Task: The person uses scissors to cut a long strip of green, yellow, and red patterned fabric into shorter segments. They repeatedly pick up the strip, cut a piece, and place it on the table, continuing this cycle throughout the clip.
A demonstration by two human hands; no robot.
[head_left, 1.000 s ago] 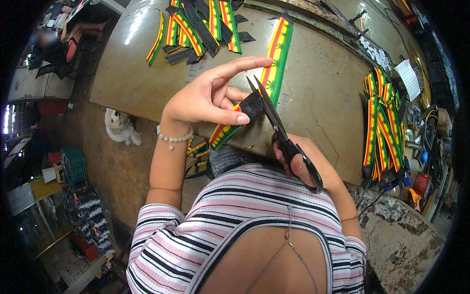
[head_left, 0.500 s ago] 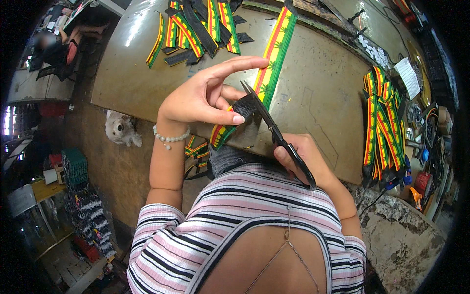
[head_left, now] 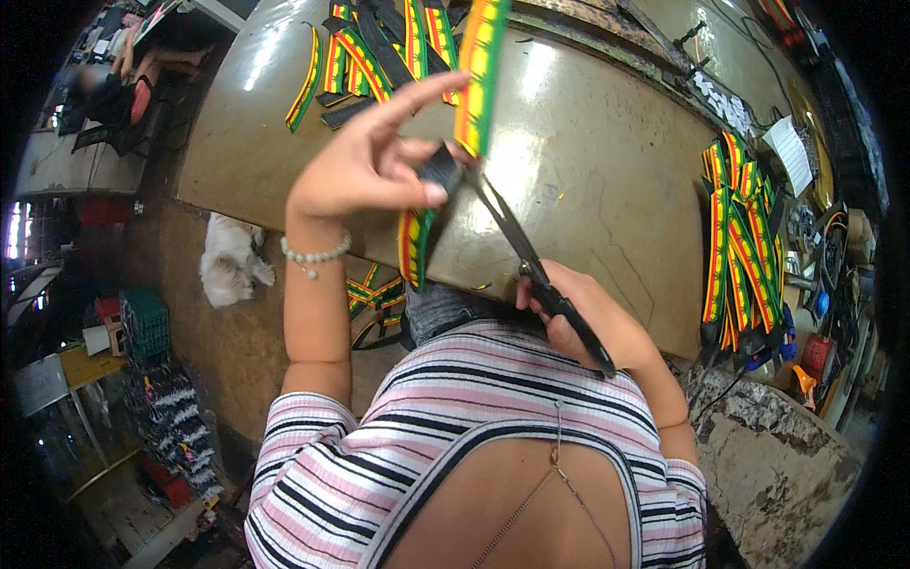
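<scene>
Left hand [head_left: 365, 171] raised over the desk [head_left: 588, 180], thumb and curled fingers pinched on a striped strap [head_left: 479, 76] of red, yellow and green; index finger stretched out toward the strap's upper run. Strap passes through the grip, upper part rising toward the top of the view, lower end [head_left: 414, 248] hanging past the desk's near edge.

Right hand [head_left: 583, 318] closed around the black handles of scissors [head_left: 531, 270], low by the near desk edge and close to the striped shirt. Blades point up-left, tips at the strap just beside the left thumb; blade gap too fine to judge.

Desk middle bare and shiny, wide room between the hands and the far rim. Loose pile of straps [head_left: 370, 43] at the far left corner. Second stack of straps [head_left: 739, 237] along the right edge, well apart from both hands. Small white dog [head_left: 230, 261] on the floor below the left edge.
</scene>
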